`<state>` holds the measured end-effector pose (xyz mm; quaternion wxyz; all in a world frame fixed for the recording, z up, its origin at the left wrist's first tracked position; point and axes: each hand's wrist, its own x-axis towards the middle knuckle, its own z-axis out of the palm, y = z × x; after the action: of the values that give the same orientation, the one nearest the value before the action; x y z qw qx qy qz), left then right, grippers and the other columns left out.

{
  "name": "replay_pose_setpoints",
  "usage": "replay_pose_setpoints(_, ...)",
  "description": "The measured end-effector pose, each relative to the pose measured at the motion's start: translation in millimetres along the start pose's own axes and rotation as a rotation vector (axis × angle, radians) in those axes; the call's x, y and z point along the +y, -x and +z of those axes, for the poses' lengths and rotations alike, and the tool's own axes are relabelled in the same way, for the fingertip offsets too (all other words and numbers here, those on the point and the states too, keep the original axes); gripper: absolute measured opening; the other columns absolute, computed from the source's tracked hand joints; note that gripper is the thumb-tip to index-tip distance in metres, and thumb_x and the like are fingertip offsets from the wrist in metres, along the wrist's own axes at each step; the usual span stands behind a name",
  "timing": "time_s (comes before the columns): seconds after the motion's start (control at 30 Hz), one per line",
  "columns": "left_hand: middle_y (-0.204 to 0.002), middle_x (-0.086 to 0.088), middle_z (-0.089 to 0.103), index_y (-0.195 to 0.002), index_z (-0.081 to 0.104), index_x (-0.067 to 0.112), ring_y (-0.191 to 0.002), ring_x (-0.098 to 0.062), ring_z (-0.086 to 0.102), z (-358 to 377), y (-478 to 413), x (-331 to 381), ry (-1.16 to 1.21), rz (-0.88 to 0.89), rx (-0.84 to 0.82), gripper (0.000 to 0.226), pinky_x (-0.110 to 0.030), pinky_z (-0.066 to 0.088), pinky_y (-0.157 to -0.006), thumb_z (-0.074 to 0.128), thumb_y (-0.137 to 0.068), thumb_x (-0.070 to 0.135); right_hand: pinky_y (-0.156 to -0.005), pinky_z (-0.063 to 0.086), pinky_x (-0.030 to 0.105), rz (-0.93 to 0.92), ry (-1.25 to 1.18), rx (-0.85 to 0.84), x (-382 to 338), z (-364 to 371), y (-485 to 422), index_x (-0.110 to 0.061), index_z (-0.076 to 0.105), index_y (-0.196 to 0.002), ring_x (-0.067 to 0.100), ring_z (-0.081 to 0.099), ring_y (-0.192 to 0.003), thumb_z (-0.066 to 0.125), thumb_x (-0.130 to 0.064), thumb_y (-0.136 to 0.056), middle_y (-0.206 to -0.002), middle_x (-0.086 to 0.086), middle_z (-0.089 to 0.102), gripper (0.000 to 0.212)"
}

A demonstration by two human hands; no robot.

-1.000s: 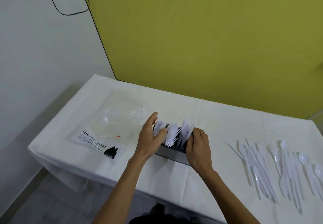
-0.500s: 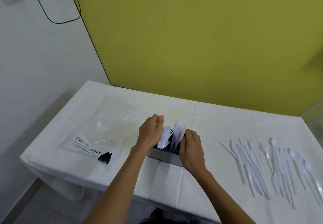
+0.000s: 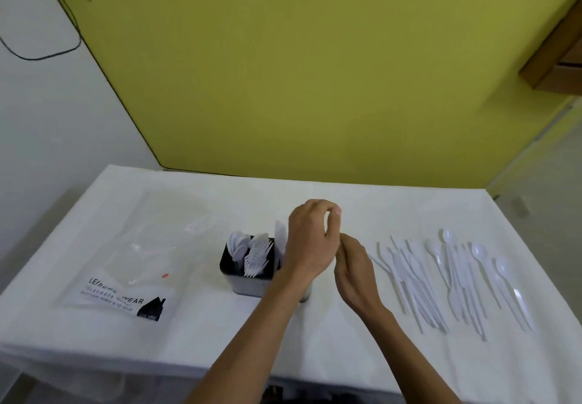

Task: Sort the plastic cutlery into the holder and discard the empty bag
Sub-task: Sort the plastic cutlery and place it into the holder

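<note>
A dark cutlery holder (image 3: 239, 284) stands at the table's middle, with white spoons (image 3: 237, 246) and forks (image 3: 256, 257) upright in it. My left hand (image 3: 310, 243) hovers over its right part and hides that side; the fingers are loosely curled and hold nothing. My right hand (image 3: 357, 274) is just right of the holder, touching the left hand, with nothing in it. The clear plastic bag (image 3: 135, 252) with black lettering lies flat at the left. Several loose white knives (image 3: 409, 284) and spoons (image 3: 469, 274) lie in rows at the right.
A white cloth covers the table (image 3: 220, 337), whose front edge runs close to me. A yellow wall (image 3: 299, 72) stands right behind the table, and a white wall (image 3: 47, 126) with a black cable stands at the left. A wooden shelf corner (image 3: 557, 66) juts out at the upper right.
Both hands have let go of the holder's sides and shifted right, meeting beside its right edge. The camera has turned right, so the holder and bag sit further left.
</note>
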<state>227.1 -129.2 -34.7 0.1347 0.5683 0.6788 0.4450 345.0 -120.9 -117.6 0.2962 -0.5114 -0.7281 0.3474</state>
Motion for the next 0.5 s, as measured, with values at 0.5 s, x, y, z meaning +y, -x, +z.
replay_pose_setpoints(0.5, -0.162, -0.004, 0.032, -0.151, 0.042, 0.016, -0.151, -0.017, 0.024, 162.4, 68.0, 9.5, -0.179, 0.025, -0.760, 0.046, -0.031, 0.019, -0.124, 0.038, -0.105, 0.017, -0.120, 0.032, 0.037, 0.330, 0.539, -0.144, 119.7, -80.6, 70.4, -0.013, 0.031, -0.154, 0.024, 0.028, -0.149, 0.041, -0.027, -0.104, -0.162, 0.008, 0.030, 0.053)
